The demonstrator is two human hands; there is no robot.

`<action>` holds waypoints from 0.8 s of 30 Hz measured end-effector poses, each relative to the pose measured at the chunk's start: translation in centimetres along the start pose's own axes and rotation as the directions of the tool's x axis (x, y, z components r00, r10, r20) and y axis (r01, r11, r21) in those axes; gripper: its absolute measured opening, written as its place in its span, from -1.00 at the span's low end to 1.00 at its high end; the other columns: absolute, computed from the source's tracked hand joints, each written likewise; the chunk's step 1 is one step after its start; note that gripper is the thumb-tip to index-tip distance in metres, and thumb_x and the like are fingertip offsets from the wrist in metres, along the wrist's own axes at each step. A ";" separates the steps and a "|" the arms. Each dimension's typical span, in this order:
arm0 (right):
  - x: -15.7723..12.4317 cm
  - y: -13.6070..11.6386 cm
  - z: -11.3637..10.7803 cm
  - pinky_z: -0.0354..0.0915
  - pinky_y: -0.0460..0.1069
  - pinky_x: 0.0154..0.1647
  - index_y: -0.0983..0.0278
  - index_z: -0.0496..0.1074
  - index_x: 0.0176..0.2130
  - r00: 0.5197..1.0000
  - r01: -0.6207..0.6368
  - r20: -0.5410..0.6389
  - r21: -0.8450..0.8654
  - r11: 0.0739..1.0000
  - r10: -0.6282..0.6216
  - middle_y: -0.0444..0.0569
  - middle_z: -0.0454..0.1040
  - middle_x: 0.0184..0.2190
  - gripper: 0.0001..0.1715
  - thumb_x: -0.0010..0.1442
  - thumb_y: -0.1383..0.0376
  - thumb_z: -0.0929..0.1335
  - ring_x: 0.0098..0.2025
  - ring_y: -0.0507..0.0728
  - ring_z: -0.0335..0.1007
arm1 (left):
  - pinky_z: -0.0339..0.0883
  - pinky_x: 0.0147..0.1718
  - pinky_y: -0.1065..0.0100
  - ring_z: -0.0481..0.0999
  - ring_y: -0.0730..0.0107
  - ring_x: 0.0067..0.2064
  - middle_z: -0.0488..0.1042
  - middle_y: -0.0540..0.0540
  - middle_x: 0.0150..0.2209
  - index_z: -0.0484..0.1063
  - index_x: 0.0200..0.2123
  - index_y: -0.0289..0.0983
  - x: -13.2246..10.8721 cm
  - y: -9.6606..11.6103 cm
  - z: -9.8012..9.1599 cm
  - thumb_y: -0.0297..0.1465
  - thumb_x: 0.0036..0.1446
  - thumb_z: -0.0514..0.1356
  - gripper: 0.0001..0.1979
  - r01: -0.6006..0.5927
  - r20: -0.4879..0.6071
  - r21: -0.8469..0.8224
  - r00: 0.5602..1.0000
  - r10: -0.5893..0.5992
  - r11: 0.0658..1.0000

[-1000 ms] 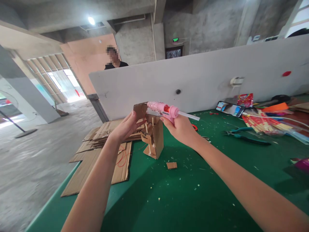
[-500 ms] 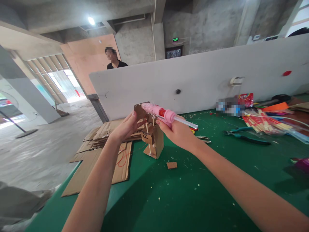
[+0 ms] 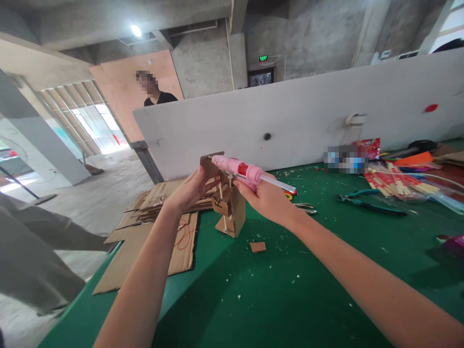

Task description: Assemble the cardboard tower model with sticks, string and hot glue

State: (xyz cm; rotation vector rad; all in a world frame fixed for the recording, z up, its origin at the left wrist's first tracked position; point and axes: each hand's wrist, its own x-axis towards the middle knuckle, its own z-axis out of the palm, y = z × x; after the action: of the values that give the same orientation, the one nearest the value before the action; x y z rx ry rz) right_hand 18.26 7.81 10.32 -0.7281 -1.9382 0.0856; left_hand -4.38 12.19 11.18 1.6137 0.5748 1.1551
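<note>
One small brown cardboard panel [image 3: 207,169], held upright at the top of a cardboard structure [image 3: 239,215]; cannot tell whether joined to it. Beneath, brown and box-like, open toward the left, with pale thin sticks [image 3: 225,223] inside and dark lettering on a middle piece; standing on the green table [image 3: 268,309], just right of the stacked cardboard sheets [image 3: 155,198]. Farther right, a pink glue gun [image 3: 232,166] with a red part, nose close by the panel's top edge, clear glue stick [image 3: 279,183] jutting rightward.

At left, with forearm slanting up from below, left hand [image 3: 186,191] pinching the panel: one fingertip on the left edge, other fingers bent beneath. At right, with forearm reaching in from the lower corner, right hand [image 3: 266,198] wrapped around the glue gun's handle, most fingers hidden.
</note>
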 end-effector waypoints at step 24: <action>0.2 1.3 -0.3 0.32 0.09 -0.02 0.30 0.36 0.06 0.999 -0.017 0.029 0.014 1.000 0.017 0.11 0.51 -0.10 -0.62 0.37 0.18 0.20 -0.06 0.20 0.44 | 0.17 0.26 0.08 0.15 0.01 0.37 0.22 -0.17 0.35 0.33 0.24 -0.13 -0.2 0.5 0.3 0.11 0.12 0.18 -0.29 -0.005 0.020 0.037 1.000 0.004 0.999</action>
State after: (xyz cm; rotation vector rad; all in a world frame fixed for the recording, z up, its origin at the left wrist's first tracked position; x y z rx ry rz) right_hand 19.04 8.87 10.16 -0.7373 -1.9568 0.1207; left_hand -4.30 11.69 11.59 1.6567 0.5829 1.1365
